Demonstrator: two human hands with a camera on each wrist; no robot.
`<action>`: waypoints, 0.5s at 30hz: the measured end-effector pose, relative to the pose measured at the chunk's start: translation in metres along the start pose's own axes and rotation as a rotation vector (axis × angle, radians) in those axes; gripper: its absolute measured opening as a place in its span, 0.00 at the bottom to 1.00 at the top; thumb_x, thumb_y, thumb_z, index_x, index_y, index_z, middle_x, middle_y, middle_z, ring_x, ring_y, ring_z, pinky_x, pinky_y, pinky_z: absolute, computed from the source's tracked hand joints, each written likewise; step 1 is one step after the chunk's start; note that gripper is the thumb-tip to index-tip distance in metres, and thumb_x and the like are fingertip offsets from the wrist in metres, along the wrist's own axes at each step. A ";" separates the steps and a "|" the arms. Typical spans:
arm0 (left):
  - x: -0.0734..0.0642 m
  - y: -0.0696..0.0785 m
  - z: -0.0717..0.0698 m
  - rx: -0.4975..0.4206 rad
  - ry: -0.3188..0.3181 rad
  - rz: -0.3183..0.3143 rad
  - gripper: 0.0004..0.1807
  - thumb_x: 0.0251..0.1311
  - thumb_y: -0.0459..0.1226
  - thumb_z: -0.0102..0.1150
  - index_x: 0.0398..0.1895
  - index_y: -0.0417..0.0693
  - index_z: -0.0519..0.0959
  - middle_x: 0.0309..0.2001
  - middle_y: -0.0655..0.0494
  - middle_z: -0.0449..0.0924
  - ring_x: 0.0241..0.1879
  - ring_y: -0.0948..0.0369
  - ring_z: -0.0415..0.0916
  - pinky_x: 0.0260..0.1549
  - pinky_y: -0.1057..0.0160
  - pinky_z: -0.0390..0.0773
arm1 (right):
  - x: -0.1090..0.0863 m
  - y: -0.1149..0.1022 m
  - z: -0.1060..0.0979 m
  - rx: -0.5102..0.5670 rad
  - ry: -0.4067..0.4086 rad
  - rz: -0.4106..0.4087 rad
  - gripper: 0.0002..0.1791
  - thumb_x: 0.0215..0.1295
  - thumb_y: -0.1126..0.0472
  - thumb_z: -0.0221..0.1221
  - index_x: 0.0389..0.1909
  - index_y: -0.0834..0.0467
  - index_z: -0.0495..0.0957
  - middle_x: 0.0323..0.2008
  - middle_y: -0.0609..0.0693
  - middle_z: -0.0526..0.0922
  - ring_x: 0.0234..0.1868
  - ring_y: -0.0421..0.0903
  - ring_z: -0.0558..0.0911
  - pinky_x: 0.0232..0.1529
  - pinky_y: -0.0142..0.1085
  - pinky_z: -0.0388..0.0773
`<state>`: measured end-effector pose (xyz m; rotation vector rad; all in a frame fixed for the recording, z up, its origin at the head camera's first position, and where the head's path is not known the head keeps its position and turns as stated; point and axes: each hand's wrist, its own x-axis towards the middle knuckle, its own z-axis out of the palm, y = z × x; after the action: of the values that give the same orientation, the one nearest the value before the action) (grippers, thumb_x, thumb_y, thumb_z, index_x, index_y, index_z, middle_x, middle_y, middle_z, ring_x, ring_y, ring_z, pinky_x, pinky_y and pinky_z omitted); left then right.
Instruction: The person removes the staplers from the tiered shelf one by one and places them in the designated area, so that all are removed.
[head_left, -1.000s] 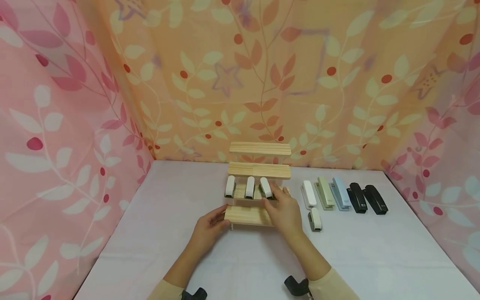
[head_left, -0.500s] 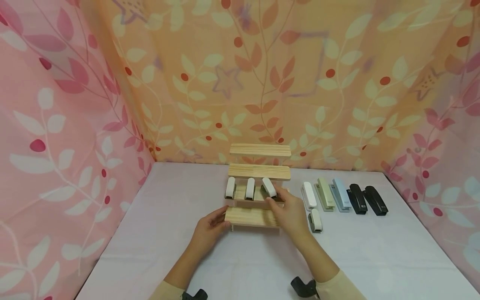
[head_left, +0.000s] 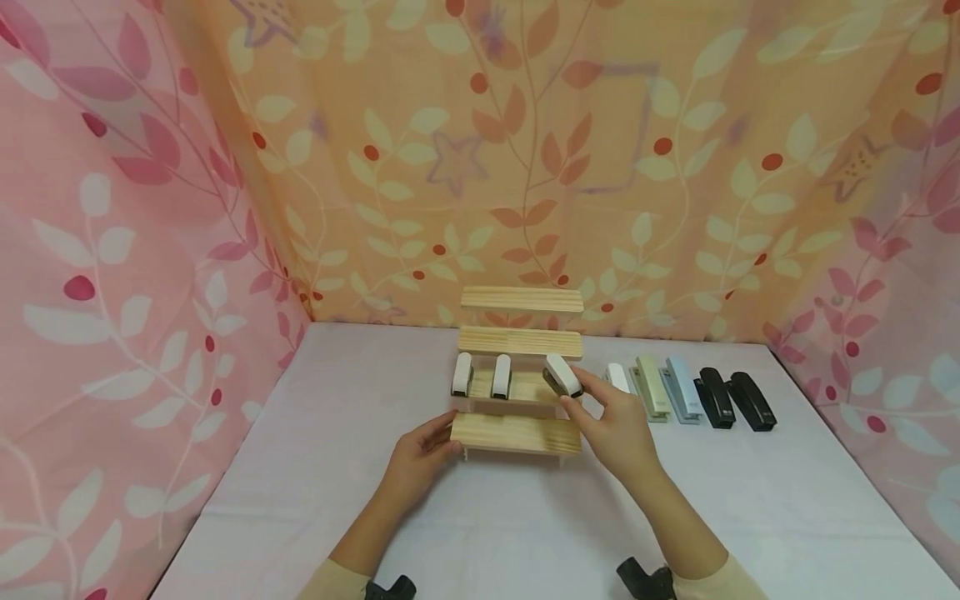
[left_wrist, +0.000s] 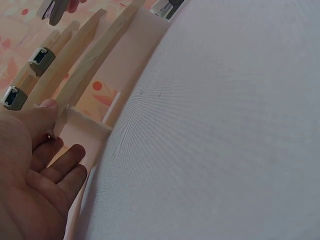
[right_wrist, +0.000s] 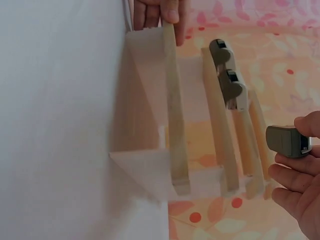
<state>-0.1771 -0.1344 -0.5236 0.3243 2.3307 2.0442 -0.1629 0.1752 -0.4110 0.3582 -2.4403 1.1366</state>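
Note:
A stepped wooden rack (head_left: 516,435) with several pale boards stands mid-table. My left hand (head_left: 418,462) holds the left end of its lowest board, thumb on top and fingers below, as the left wrist view shows. Two small white staplers with dark bases, one at the left (head_left: 462,375) and one near the middle (head_left: 501,377), stand on the second board from the bottom. Over that board's right end, my right hand (head_left: 618,429) pinches a third white stapler (head_left: 562,376) between thumb and fingers, tilted. Its dark grey base (right_wrist: 282,141) faces the right wrist camera, off the boards.
Right of the rack lies a row of staplers: a white one (head_left: 617,377) partly behind my right hand, a green one (head_left: 651,388), a light blue one (head_left: 682,389) and two black ones (head_left: 752,401). Flowered curtains (head_left: 450,167) enclose the white-covered table (head_left: 300,492).
My right hand has carried the third stapler rightward from beside the middle one, lifting and tilting it. It now hides the small white stapler at the row's front. My left hand has stayed put.

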 end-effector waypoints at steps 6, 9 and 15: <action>0.000 -0.002 0.000 -0.010 -0.010 0.005 0.31 0.63 0.35 0.70 0.70 0.46 0.75 0.64 0.47 0.80 0.63 0.51 0.79 0.57 0.70 0.79 | -0.008 0.008 -0.024 -0.040 0.016 -0.012 0.29 0.64 0.60 0.71 0.66 0.55 0.79 0.55 0.57 0.86 0.54 0.57 0.86 0.40 0.51 0.89; 0.000 -0.003 0.000 -0.010 -0.015 0.009 0.31 0.64 0.35 0.69 0.70 0.46 0.74 0.64 0.47 0.80 0.63 0.51 0.78 0.57 0.71 0.79 | -0.013 0.013 -0.037 -0.070 0.019 -0.022 0.28 0.64 0.59 0.71 0.66 0.54 0.79 0.55 0.59 0.86 0.52 0.58 0.87 0.35 0.48 0.89; -0.001 -0.002 -0.001 -0.012 -0.011 0.003 0.31 0.63 0.35 0.70 0.70 0.47 0.74 0.63 0.47 0.80 0.63 0.52 0.78 0.57 0.71 0.79 | -0.024 0.026 -0.061 -0.124 0.039 -0.057 0.30 0.62 0.61 0.73 0.66 0.56 0.79 0.56 0.62 0.85 0.52 0.61 0.86 0.38 0.37 0.88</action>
<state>-0.1770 -0.1359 -0.5254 0.3383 2.3126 2.0514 -0.1359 0.2404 -0.4051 0.3617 -2.4358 0.9545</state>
